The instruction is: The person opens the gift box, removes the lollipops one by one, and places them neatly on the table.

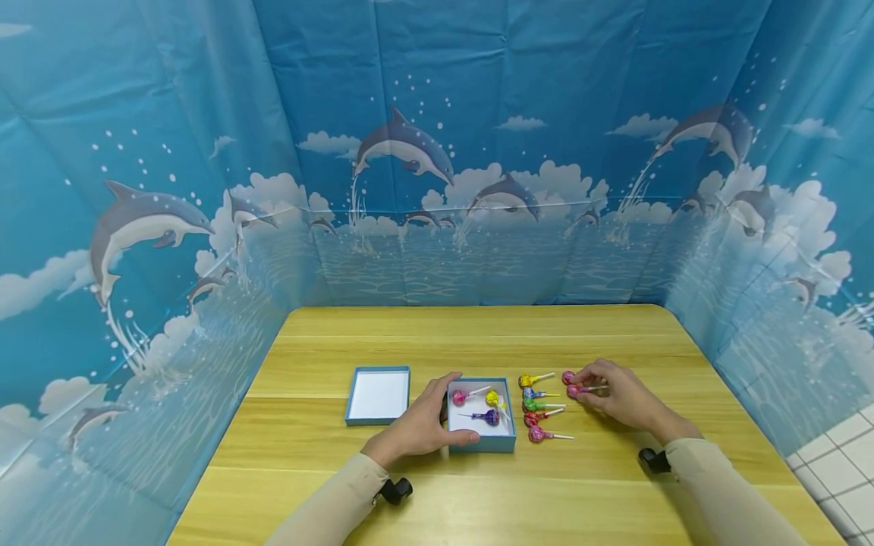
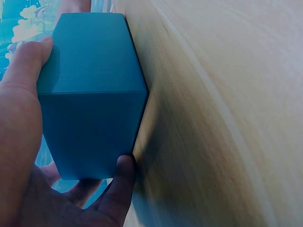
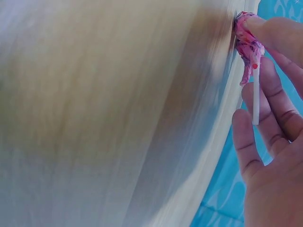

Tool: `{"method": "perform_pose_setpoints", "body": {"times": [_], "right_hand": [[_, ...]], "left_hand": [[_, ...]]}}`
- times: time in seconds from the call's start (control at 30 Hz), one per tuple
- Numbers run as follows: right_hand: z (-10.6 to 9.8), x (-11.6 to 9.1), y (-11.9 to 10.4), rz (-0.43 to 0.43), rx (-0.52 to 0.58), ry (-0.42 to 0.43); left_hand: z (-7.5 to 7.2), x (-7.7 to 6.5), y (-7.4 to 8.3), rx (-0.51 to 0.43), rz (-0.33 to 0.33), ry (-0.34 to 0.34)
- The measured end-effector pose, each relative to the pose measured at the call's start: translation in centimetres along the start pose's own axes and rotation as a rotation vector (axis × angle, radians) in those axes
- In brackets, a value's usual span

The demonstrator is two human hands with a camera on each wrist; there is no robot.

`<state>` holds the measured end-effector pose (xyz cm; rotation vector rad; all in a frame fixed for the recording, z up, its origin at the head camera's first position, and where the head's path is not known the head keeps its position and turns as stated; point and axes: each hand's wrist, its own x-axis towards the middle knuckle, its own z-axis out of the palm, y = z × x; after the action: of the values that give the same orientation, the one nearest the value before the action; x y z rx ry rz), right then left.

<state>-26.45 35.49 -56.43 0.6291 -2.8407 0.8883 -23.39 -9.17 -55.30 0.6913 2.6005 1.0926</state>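
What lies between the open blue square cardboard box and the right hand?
In the head view: a column of five round, colourfully wrapped lollipops, then a little bare yellow wooden table, then two pink-wrapped lollipops at the right hand.

lollipop wrapper (image 3: 250, 43): glossy, crinkled | box (image 2: 92, 56): smooth, matt card | table (image 1: 532, 508): wood-grained, smooth

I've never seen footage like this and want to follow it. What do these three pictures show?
There is no machine here, just a person working bare-handed. The widest picture comes from a camera on the head; the other two come from the wrist cameras, one beside each hand. On the wooden table are an open blue box with lollipops inside and, left of it, a shallow tray, probably its lid. Right of the box, five more lollipops lie in a column. The left hand grips the box, and the right hand pinches a pink lollipop.
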Motion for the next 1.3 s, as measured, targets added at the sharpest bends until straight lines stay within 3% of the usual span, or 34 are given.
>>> {"method": "perform_pose_setpoints", "body": {"times": [0.7,0.87,1.03,1.3], "right_hand": [[-0.6,-0.2,-0.2,0.020,-0.036,0.030],[-0.8,-0.1,-0.5,-0.008,-0.065,0.033],[-1.1,0.3,-1.9,-0.071,-0.111,0.041],[-1.5,1.6,-5.9,-0.201,-0.159,0.037]], "left_hand": [[0.2,0.0,-0.3,-0.004,0.007,0.005],[0.1,0.0,-0.2,-0.007,0.006,0.003],[0.0,-0.1,-0.1,-0.004,0.000,-0.001],[0.0,-0.1,0.0,-0.013,0.005,0.004]]}}
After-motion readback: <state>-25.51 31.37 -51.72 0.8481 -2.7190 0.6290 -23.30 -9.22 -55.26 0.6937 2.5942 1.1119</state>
